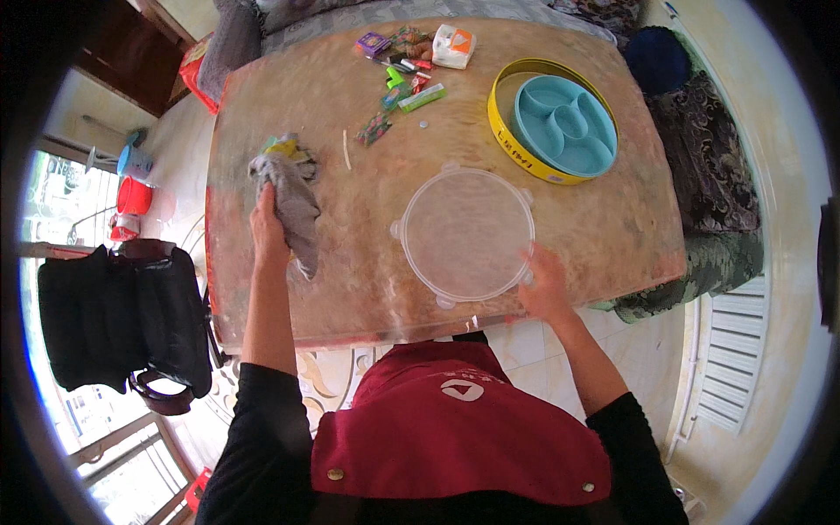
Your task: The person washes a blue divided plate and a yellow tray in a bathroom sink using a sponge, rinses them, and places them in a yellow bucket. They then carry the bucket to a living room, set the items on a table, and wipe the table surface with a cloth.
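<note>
My left hand (269, 229) is closed on a grey cloth (299, 213) at the left of the table. Just beyond the cloth lies a small heap of yellow and dark crumpled pieces (287, 147). On the right, my right hand (547, 284) grips the edge of a round, clear plastic lid (468, 234) with small tabs around its rim. Whether the lid rests on the table or is slightly raised, I cannot tell. Farther right stands a round yellow tin (500, 122), with a light blue divided tray (569, 125) sitting in it, off to one side.
Toward the far side of the brown table (367, 289) lie a white tissue pack (453, 47), a purple box (374, 44), a green box (422, 98) and several small wrapped items. A black chair (127, 319) stands left of the table; a patterned sofa (328, 28) is behind it.
</note>
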Motion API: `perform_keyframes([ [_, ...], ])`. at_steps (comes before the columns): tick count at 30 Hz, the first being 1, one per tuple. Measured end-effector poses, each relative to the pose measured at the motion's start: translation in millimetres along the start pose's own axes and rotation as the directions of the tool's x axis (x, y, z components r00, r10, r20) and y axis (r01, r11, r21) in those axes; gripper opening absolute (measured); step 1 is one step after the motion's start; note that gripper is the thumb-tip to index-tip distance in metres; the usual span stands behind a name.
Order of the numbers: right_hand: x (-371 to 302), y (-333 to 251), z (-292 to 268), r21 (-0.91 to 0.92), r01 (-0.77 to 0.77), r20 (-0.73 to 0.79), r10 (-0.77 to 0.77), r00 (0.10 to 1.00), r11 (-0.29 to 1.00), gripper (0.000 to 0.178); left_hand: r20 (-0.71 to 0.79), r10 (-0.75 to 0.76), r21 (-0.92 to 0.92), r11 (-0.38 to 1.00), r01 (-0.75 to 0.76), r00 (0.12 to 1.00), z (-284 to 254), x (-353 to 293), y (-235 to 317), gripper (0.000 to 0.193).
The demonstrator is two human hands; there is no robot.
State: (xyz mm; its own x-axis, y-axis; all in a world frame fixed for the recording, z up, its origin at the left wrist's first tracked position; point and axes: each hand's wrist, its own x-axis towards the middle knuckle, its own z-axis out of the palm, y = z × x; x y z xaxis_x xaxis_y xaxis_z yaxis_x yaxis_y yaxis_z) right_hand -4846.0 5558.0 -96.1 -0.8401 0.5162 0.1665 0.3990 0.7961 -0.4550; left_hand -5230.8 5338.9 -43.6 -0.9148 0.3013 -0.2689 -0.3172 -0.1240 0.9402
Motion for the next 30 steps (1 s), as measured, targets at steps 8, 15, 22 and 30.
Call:
perform_keyframes([
  [8, 31, 61, 74, -0.149, -0.476, -0.091, 0.468, 0.879, 0.867, 0.048, 0.190, -0.081, 0.792, 0.602, -0.104, 0.978, 129, -29, -94, 0.060],
  [15, 6, 61, 114, -0.256, -0.414, -0.266, 0.348, 0.899, 0.873, 0.049, 0.770, 0.113, 0.612, 0.143, -0.777, 0.628, 206, -101, -212, 0.050],
  [22, 6, 64, 106, -0.138, -0.396, -0.341, 0.332, 0.880, 0.908, 0.047, 0.939, -0.219, 0.319, 0.259, -0.912, 0.266, 108, -160, -201, 0.053],
  [30, 14, 61, 102, -0.146, -0.380, -0.278, 0.331, 0.902, 0.913, 0.043, 0.825, -0.044, 0.561, -0.051, -0.826, 0.563, 86, -89, -165, 0.052],
])
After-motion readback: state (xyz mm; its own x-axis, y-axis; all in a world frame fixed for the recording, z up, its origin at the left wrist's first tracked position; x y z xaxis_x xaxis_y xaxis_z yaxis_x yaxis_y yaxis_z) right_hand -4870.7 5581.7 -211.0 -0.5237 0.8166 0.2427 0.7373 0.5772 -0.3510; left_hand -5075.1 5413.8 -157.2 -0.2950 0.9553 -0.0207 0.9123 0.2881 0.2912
